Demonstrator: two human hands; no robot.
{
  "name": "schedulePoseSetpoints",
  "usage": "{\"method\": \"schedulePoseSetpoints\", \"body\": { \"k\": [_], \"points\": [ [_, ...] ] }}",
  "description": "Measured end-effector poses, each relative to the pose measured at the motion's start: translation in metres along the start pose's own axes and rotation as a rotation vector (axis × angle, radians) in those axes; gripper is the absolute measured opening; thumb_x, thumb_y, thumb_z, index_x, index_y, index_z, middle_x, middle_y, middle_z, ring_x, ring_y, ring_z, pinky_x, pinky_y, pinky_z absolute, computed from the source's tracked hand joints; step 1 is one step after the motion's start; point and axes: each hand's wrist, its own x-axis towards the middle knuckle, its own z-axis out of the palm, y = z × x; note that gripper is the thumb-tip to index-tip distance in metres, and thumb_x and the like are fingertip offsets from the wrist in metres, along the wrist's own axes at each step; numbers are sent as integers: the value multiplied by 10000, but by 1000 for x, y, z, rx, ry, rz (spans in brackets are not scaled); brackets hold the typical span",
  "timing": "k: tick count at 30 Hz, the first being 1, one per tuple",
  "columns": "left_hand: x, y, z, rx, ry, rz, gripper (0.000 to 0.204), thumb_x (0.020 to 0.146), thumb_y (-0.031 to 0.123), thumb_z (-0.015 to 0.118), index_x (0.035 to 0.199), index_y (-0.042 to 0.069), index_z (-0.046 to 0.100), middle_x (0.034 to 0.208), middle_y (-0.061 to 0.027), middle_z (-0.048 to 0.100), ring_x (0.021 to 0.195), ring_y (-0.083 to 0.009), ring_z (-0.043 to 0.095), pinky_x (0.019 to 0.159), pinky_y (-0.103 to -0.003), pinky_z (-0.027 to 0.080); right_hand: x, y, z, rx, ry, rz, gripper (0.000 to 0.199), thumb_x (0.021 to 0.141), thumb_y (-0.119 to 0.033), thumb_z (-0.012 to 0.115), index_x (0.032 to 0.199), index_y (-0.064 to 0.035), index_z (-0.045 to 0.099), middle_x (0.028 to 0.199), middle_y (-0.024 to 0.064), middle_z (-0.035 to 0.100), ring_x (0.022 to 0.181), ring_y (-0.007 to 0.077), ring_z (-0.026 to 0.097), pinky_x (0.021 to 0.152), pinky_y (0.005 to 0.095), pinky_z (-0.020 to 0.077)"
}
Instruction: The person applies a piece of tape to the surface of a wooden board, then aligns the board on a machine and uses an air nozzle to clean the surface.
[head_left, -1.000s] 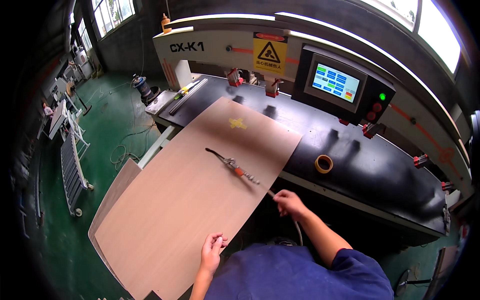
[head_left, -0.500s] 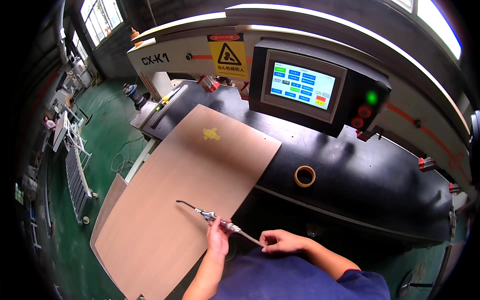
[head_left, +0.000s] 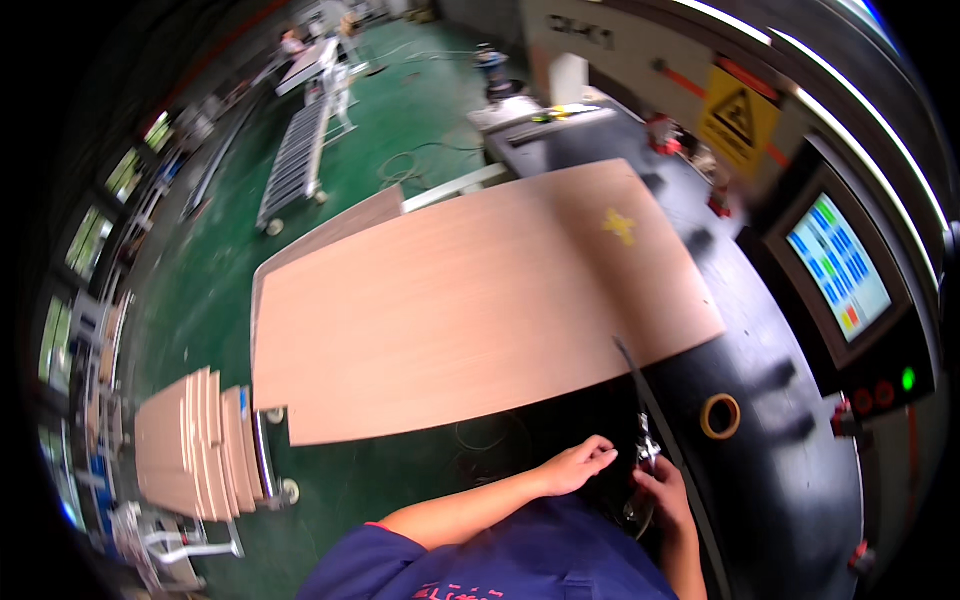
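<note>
My right hand [head_left: 664, 490] grips a metal air blow gun [head_left: 645, 432], its long thin nozzle pointing away from me toward the panel's near right edge. A pale hose hangs below the grip. My left hand [head_left: 583, 466] is just left of the gun, apart from it, fingers loosely bent and nothing visible in them. Beyond both hands lies a large light-brown wooden panel [head_left: 450, 310], partly on the black machine table [head_left: 755, 480] and reaching out to the left. A yellow tape cross [head_left: 620, 227] is stuck near its far right end.
A tape roll [head_left: 719, 416] lies on the table to the right. The control screen [head_left: 838, 262] stands at the far right, near a yellow warning sign [head_left: 738, 115]. Several stacked panels [head_left: 200, 445] sit on a cart at left. A wheeled roller frame [head_left: 297, 150] stands on the green floor.
The blow gun has passed from my left hand to my right, and my left hand has let go. My view has turned left, bringing the stacked panels in.
</note>
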Motion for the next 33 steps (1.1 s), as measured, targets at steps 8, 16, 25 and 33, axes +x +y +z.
{"method": "schedulePoseSetpoints", "body": {
  "k": [8,16,25,33],
  "points": [
    [-80,-82,-73,-802,651,-359,445,959,444,480,1116,28,478,979,-128,620,808,-216,622,747,-363,514,25,63,-51,-311,470,-362,340,690,-23,758,919,-71,512,742,-35,486,658,85,464,612,234,394],
    [-63,-71,-86,-982,731,-169,530,926,426,523,1205,-15,429,1039,-202,604,810,-294,625,717,-413,543,68,14,-123,-1145,981,-299,434,771,-290,705,1054,27,618,1059,211,613,959,341,600,837,418,473],
    [-61,-74,-94,-951,669,-153,358,961,420,447,1042,72,457,946,-117,581,813,-239,564,754,-404,489,85,0,-124,-1052,936,28,534,752,-437,690,1099,-60,540,970,171,664,915,393,641,795,487,510],
    [-55,-81,-95,-921,647,-220,384,953,432,472,1051,60,455,962,-122,568,825,-247,554,771,-416,478,-12,37,-153,-1029,949,109,513,724,-435,705,1075,-86,572,980,169,663,928,378,633,790,463,504]
  ]
}}
